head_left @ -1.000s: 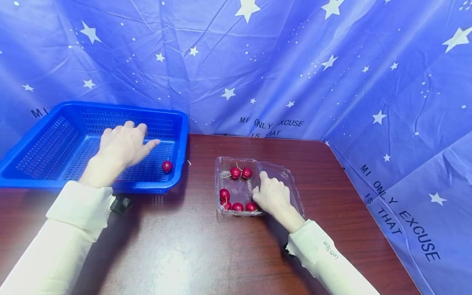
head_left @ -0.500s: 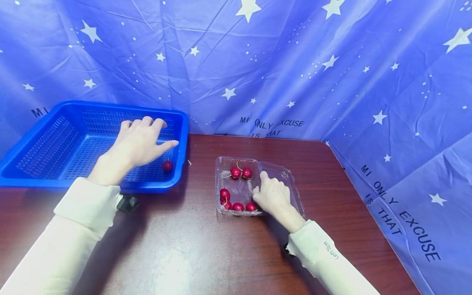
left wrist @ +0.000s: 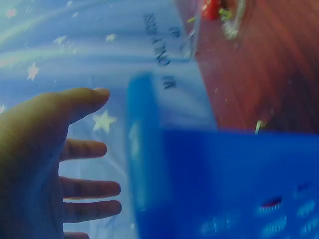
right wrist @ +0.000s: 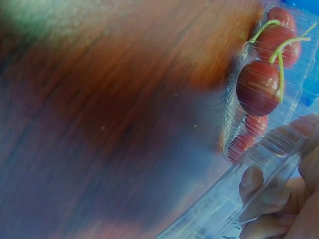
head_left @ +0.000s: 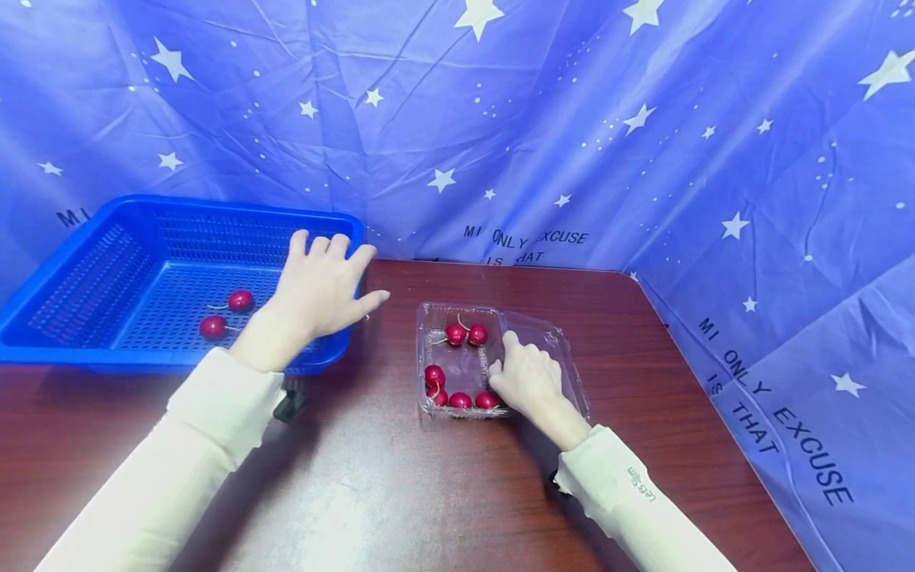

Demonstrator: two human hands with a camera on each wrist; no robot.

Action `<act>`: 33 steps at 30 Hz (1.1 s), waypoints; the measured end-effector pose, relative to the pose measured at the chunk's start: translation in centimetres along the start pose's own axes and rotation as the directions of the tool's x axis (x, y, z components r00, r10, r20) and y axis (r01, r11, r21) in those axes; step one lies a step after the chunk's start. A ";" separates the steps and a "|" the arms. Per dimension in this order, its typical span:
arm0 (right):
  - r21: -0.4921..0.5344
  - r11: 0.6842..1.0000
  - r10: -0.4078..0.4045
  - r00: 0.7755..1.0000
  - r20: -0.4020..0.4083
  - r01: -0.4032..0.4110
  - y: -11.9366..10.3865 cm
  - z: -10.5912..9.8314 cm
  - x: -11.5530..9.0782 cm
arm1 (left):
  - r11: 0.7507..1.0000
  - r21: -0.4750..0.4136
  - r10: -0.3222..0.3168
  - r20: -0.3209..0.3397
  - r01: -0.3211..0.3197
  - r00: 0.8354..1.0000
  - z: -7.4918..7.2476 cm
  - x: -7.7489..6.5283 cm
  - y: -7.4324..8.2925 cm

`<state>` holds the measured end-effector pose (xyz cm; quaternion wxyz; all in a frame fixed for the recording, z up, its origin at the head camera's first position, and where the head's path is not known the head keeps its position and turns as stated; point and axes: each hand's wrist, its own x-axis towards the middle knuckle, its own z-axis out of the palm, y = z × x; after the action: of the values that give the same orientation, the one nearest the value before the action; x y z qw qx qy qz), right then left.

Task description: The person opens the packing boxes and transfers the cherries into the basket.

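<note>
My left hand (head_left: pixel 318 286) passes over the right rim of the blue plastic basket (head_left: pixel 143 349), fingers and thumb spread with nothing between them. In the left wrist view, the spread fingers (left wrist: pixel 89 188) show beside the blue rim. On the basket floor lie a cherry (head_left: pixel 241 300) and a second cherry (head_left: pixel 212 326), both with stems; the hand and forearm hide the basket's front right corner. With curled fingers my right hand (head_left: pixel 529 381) grips the side of a clear plastic clamshell box (head_left: pixel 465 364), at the fold of its lid. Several cherries (right wrist: pixel 259 88) sit inside that box along its edges.
The brown wooden table (head_left: pixel 343 477) carries both containers. Flat to the right of the box lies its open clear lid (head_left: pixel 550 342). A blue starry cloth (head_left: pixel 429 119) hangs behind the table and along its right side.
My left hand has moved right, from over the basket's middle to its right rim, uncovering two cherries and covering the one at the right corner. The right hand has stayed in place.
</note>
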<state>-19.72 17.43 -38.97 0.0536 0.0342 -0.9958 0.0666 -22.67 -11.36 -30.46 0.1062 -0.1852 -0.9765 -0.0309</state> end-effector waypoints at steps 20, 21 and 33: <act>-0.001 1.000 0.004 1.000 0.016 -0.004 -0.1 -0.1 0.0 | 0.954 0.028 0.300 -0.041 -0.299 0.953 4.5 0.9 6.8; -0.002 1.000 0.003 1.000 0.016 -0.003 -0.1 -0.1 0.1 | 0.951 0.020 0.310 -0.026 -0.310 0.950 4.6 1.0 7.1; -0.009 1.000 0.001 1.000 0.016 -0.001 -0.1 -0.1 0.1 | 0.960 -0.030 0.280 0.107 -0.279 0.954 6.3 1.7 9.4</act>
<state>-19.78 17.31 -38.83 0.0459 0.0342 -0.9964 0.0619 -21.97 -1.42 -36.07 0.0540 -0.3235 -0.9446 -0.0122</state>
